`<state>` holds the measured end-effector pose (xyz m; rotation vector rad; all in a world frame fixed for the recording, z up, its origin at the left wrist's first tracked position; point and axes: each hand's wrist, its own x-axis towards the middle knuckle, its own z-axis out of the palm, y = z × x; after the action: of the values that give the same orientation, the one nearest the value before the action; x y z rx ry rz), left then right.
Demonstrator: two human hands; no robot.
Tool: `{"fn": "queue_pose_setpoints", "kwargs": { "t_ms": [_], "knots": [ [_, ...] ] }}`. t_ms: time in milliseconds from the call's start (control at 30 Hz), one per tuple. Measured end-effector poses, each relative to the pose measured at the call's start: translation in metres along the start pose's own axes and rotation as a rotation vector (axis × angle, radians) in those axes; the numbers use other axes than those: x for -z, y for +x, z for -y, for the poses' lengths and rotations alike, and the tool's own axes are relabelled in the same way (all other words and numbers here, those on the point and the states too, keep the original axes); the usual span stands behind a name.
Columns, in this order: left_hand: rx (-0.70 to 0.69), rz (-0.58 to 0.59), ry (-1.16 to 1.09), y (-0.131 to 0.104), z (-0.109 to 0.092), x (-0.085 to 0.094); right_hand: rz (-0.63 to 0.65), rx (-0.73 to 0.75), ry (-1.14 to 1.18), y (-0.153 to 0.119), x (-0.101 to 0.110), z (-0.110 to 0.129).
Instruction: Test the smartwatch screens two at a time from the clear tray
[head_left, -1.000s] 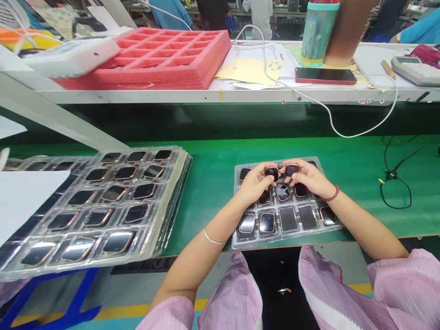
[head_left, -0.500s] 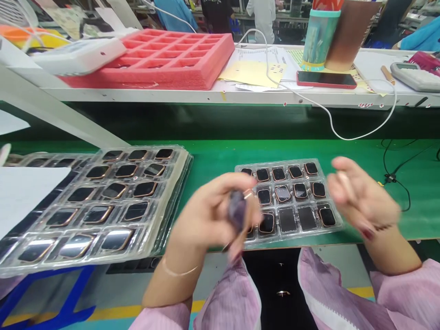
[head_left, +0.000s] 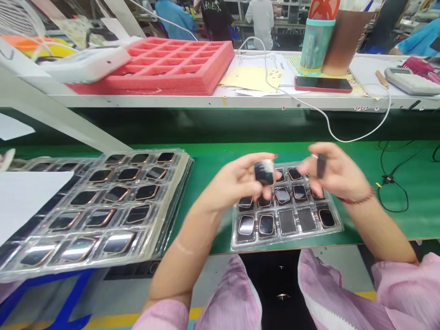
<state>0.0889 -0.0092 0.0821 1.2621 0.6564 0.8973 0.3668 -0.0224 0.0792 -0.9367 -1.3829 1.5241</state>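
Observation:
My left hand (head_left: 237, 178) pinches a smartwatch (head_left: 264, 173) without a strap, its black glass face turned toward me. In my right hand (head_left: 338, 172) is a dark, thin piece (head_left: 321, 165), blurred, which looks like another smartwatch seen at a slant. Both hands are raised over a clear plastic tray (head_left: 237, 244), partly hiding its back rows. Gold-rimmed smartwatches (head_left: 266, 224) sit in its pockets. Two front-row pockets show only flat dark squares (head_left: 287, 221).
Stacked clear trays (head_left: 151, 247) of smartwatches stand at left, with a white sheet (head_left: 30, 192) beside them. The shelf above holds a red foam tray (head_left: 213, 68), a phone (head_left: 323, 84), cups (head_left: 316, 48) and a calculator (head_left: 412, 81). A white cable (head_left: 330, 126) hangs down. Black cables (head_left: 388, 178) lie right.
My left hand has moved up and turned, so the watch face shows. My right hand has moved left and up, nearer the left, and a dark piece now shows in its fingers.

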Motion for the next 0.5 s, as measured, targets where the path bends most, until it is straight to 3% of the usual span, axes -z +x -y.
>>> {"fn": "queue_pose_setpoints", "kwargs": {
  "t_ms": [67,133,233,333,500],
  "knots": [
    [0.05,0.012,0.037,0.026,0.022,-0.004,-0.003,0.107,0.082,0.02,0.001,-0.021],
    [0.108,-0.064,0.083,0.048,0.047,-0.007,-0.026,0.064,0.11,0.038,0.005,-0.044],
    [0.143,-0.047,0.133,0.058,0.072,-0.006,-0.038,0.013,0.075,0.051,0.012,-0.069],
    [0.111,-0.036,0.16,0.051,0.078,-0.003,-0.041,0.023,0.038,0.047,0.015,-0.074],
    [0.095,-0.116,0.159,0.047,0.077,0.0,-0.062,0.03,-0.073,0.042,0.013,-0.071]
  ]
}}
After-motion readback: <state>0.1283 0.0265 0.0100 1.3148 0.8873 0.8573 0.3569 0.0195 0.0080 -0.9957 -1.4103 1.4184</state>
